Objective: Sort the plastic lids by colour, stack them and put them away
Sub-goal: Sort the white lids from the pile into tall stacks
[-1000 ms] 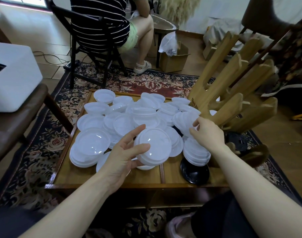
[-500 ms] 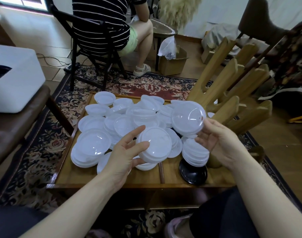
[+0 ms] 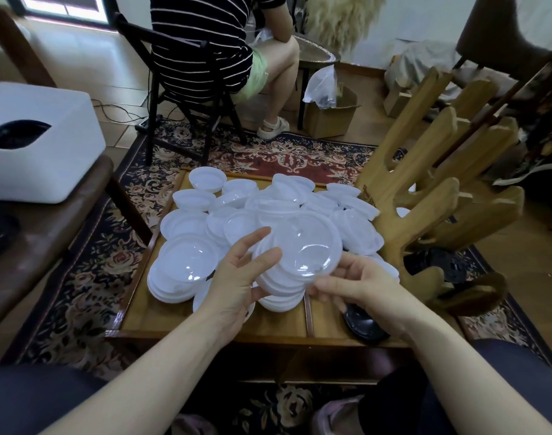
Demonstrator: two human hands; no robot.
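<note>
Head view: my left hand (image 3: 237,287) cradles a small stack of white lids (image 3: 287,277); my right hand (image 3: 359,287) pinches the top lid's rim. Beyond both hands, most loose lids (image 3: 268,202) lie unsorted.

Both bare forearms reach in from the bottom corners of the frame and meet near its centre. The left hand (image 3: 237,277) is turned palm inward, fingers spread and lightly curled, thumb up. The right hand (image 3: 359,285) lies palm up, slightly lower and to the right, fingers curled toward the left hand; its fingertips seem partly hidden, so their grip is unclear.
</note>
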